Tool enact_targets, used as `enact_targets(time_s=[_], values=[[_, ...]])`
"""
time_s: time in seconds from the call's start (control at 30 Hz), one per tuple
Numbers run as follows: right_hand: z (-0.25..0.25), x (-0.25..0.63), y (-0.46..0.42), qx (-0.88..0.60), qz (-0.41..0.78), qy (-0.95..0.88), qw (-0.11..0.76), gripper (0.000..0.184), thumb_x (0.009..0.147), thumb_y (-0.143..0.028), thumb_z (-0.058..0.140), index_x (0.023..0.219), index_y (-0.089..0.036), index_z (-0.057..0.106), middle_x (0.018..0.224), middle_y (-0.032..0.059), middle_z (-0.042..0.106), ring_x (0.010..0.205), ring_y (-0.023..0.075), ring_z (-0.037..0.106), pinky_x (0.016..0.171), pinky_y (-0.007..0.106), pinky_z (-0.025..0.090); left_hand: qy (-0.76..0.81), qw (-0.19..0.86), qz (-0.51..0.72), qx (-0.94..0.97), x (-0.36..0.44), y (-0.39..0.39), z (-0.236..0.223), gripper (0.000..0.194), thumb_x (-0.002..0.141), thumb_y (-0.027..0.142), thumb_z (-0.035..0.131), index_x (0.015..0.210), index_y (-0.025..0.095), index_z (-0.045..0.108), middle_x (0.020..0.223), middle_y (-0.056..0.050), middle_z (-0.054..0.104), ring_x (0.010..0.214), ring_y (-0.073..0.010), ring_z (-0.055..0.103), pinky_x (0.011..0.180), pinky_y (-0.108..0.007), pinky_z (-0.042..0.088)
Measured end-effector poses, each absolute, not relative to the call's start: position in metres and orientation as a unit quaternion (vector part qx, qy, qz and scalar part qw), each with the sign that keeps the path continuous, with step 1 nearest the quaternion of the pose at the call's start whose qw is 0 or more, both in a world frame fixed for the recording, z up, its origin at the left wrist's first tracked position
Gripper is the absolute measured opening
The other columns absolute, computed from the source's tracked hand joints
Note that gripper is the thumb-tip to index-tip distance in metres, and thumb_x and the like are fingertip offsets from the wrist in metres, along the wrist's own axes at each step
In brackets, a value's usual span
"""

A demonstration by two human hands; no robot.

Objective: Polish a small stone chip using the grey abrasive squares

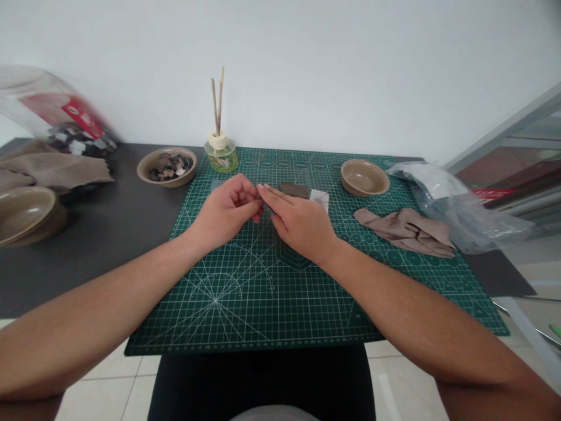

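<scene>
My left hand [231, 203] is above the green cutting mat [245, 316], its thumb and index finger pinched together. A small dark edge shows at that pinch, but its kind is hidden. From the other side my right hand [302, 222] meets it, fingertips touching the left ones. Its fingers are pressed together, and what they hold is mostly covered. Just behind the right hand lie a dark brown rectangular block [294, 190] and a white patch of paper or cloth [319, 199]. Partly behind the left hand is a flat grey-blue piece [217, 184].
A bowl [146, 168] of small dark and light chips stands left, near a reed diffuser [221, 156]. Another bowl [365, 178], a crumpled brown cloth [407, 231] and a clear plastic bag [464, 216] are right. Stacked bowls [28, 216], cloth [56, 169] and a bag of chips [76, 131] sit far left.
</scene>
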State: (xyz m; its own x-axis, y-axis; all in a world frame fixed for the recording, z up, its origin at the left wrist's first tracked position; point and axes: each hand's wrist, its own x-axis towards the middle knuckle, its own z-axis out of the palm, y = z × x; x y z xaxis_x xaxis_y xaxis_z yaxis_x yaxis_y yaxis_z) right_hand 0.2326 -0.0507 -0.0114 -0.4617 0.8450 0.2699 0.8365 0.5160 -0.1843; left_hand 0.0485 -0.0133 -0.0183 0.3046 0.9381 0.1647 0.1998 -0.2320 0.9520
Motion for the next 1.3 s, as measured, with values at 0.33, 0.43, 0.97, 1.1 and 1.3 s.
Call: enact_targets(time_s=[0.33, 0.43, 0.97, 1.1, 1.3], values=[[-0.0103, 0.2346, -0.0501, -0.504, 0.006, -0.847, 0.169, 0.058, 0.103, -0.013, 0.043, 0.160, -0.019, 0.049, 0.159, 0.0064, 0.056, 0.126, 0.0242, 0.072, 0.095, 0.037, 0.063, 0.415, 0.482, 0.436, 0.637, 0.0490, -0.0130, -0.0181, 0.017, 0.080, 0.019, 0.073, 0.083, 0.022, 0.057, 0.067, 0.004, 0.065, 0.056, -0.0130, 0.066, 0.054, -0.025, 0.052], [-0.0104, 0.2344, -0.0501, -0.506, 0.006, -0.847, 0.165, 0.057, 0.103, -0.013, 0.043, 0.160, -0.019, 0.049, 0.158, 0.0065, 0.057, 0.127, 0.0242, 0.072, 0.094, 0.036, 0.063, 0.418, 0.492, 0.431, 0.631, 0.0495, -0.0122, -0.0193, 0.018, 0.080, 0.017, 0.073, 0.083, 0.022, 0.055, 0.067, 0.004, 0.065, 0.056, -0.0126, 0.066, 0.054, -0.025, 0.053], [-0.0117, 0.2329, -0.0505, -0.497, 0.003, -0.853, 0.159, 0.059, 0.103, -0.012, 0.043, 0.162, -0.019, 0.046, 0.160, 0.0066, 0.054, 0.122, 0.0231, 0.073, 0.097, 0.036, 0.062, 0.414, 0.380, 0.410, 0.718, 0.0474, -0.0127, -0.0173, 0.015, 0.084, 0.021, 0.068, 0.077, 0.021, 0.054, 0.065, 0.005, 0.055, 0.057, -0.0106, 0.049, 0.054, -0.025, 0.041], [-0.0107, 0.2327, -0.0503, -0.503, 0.006, -0.852, 0.147, 0.058, 0.105, -0.014, 0.041, 0.163, -0.018, 0.045, 0.162, 0.0065, 0.052, 0.122, 0.0244, 0.073, 0.096, 0.038, 0.063, 0.416, 0.330, 0.423, 0.734, 0.0468, -0.0118, -0.0170, 0.024, 0.084, 0.022, 0.068, 0.070, 0.021, 0.049, 0.066, 0.005, 0.047, 0.061, -0.0106, 0.043, 0.056, -0.025, 0.036], [-0.0113, 0.2325, -0.0498, -0.497, 0.004, -0.855, 0.151, 0.058, 0.105, -0.013, 0.040, 0.162, -0.017, 0.046, 0.161, 0.0068, 0.053, 0.120, 0.0241, 0.074, 0.097, 0.039, 0.062, 0.414, 0.395, 0.404, 0.713, 0.0467, -0.0129, -0.0180, 0.018, 0.086, 0.024, 0.067, 0.077, 0.022, 0.051, 0.060, 0.006, 0.055, 0.055, -0.0114, 0.050, 0.055, -0.026, 0.039]])
